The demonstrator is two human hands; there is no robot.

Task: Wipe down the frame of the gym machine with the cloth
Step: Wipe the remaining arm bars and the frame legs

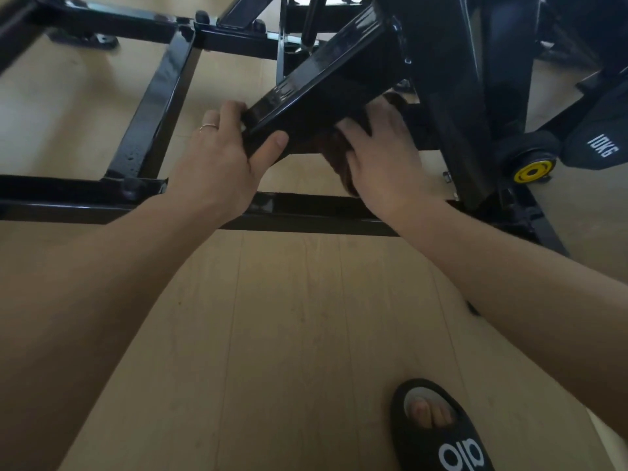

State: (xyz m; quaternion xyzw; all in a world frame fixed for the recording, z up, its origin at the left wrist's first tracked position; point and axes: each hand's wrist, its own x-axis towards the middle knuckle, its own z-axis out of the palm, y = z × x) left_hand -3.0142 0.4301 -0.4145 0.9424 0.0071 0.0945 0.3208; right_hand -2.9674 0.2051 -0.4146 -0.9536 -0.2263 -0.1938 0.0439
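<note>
- The left hand (224, 154) grips the near end of the slanted, glossy black steel beam of the gym machine frame (316, 83), thumb under its lower edge and fingers curled over the top.
- The right hand (380, 154) presses a dark brown, soft, bunched cloth (336, 154) against the beam's shadowed underside with fingers spread and fairly straight; most of the cloth is hidden behind the hand and beam.
- Risk, as a judgement: the painted metal looks slick, so the cloth may skate over it and leave streaks, or slip out from under the flat palm and drop onto the pale wood-plank floor (289, 317).
- The beam's square edges and the bracket corners further right could catch knuckles if the wipe runs too far.
- The black rubber weight plate marked 10KG with a yellow hub (533, 171) lies close to the right, a thing to bump.
- The foot in a black open-toe slipper (438, 433) stands near the low frame rail (306, 212); a step forward could stub it.
</note>
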